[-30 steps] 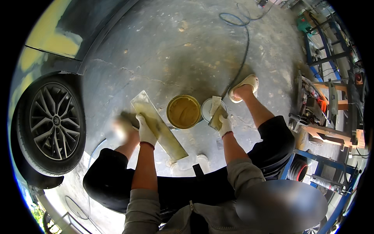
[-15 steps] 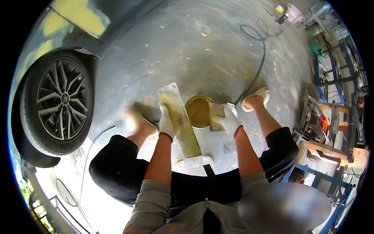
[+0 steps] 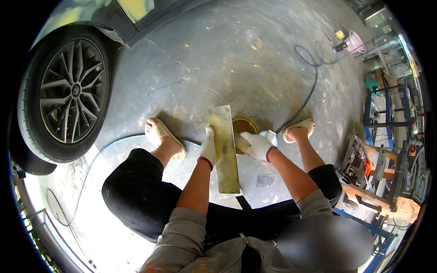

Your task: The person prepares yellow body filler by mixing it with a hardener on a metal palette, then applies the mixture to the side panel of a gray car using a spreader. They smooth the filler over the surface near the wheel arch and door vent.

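Observation:
My left hand (image 3: 208,145), in a white glove, grips the left edge of a long flat board (image 3: 224,152) smeared with yellow-green paste. The board slants only slightly, its far end between my feet and its near end close to my lap. My right hand (image 3: 256,145), also gloved, is closed on a flat square spreader (image 3: 241,144), now mostly edge-on and close to the board's right edge. Behind that hand stands a round tin (image 3: 246,122) of brownish-yellow paste, partly covered by the board and the glove.
A smaller tin (image 3: 269,136) stands by my right sandal (image 3: 298,129). A blue hose (image 3: 310,86) runs over the grey floor. At the left is a car wheel (image 3: 75,93); at the right, a cluttered rack (image 3: 389,123). A pink bucket (image 3: 355,42) stands far off.
The board has shifted right in my left hand and turned more upright. My right hand has brought the spreader left, from right of the tin toward the board, and tipped it edge-on. The view has turned.

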Demonstrator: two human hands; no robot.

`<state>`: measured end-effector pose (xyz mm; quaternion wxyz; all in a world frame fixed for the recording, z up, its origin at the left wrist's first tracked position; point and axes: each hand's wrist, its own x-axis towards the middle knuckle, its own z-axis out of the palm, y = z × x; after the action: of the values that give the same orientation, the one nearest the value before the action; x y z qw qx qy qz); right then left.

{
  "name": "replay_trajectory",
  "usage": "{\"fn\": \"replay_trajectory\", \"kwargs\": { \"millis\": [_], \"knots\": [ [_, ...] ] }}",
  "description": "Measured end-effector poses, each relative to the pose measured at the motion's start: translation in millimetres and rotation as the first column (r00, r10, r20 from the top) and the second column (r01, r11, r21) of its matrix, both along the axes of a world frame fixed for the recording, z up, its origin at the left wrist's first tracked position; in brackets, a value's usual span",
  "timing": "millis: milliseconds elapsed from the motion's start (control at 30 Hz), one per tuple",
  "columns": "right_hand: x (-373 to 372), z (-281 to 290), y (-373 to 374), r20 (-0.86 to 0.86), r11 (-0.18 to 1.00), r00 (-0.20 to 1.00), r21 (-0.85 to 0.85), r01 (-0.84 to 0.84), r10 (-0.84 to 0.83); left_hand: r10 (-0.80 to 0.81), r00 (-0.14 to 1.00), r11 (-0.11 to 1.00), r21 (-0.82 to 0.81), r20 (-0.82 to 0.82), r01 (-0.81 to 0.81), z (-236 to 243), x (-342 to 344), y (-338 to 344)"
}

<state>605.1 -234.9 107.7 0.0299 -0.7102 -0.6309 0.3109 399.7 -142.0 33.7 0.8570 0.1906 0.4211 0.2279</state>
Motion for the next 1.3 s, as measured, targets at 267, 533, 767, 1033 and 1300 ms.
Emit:
{"fn": "replay_trajectory", "kwargs": {
  "millis": [267, 533, 767, 1033, 1300],
  "knots": [
    [-18.9, -3.3, 65.1, 0.423, 0.972, 0.891, -0.224, -0.070, 0.161, -0.024, 0.999, 0.998, -0.054, 0.026, 0.026, -17.6, -0.1, -7.2],
    [-12.9, -101.4, 93.7, 0.315, 0.869, 0.941, -0.492, 0.050, 0.125, 0.042, 0.995, 0.985, -0.168, 0.086, -0.027, 0.5, 1.1, -6.3],
    [7.6, -146.3, 102.7, 0.152, 0.533, 0.905, -0.764, 0.362, -0.397, 0.032, 0.997, 0.983, -0.184, 0.072, -0.018, 3.2, 1.9, -5.8],
    [28.8, -173.1, 91.9, -0.133, 0.633, 0.953, -0.771, 0.073, -0.271, -0.006, 0.998, 0.987, -0.161, 0.058, 0.016, 1.4, 5.9, -8.6],
    [41.2, -155.1, 77.6, -0.090, 0.873, 0.937, -0.342, -0.347, 0.337, -0.058, 0.995, 0.989, -0.134, 0.076, 0.068, -0.1, 13.1, -15.0]
  ]
}}
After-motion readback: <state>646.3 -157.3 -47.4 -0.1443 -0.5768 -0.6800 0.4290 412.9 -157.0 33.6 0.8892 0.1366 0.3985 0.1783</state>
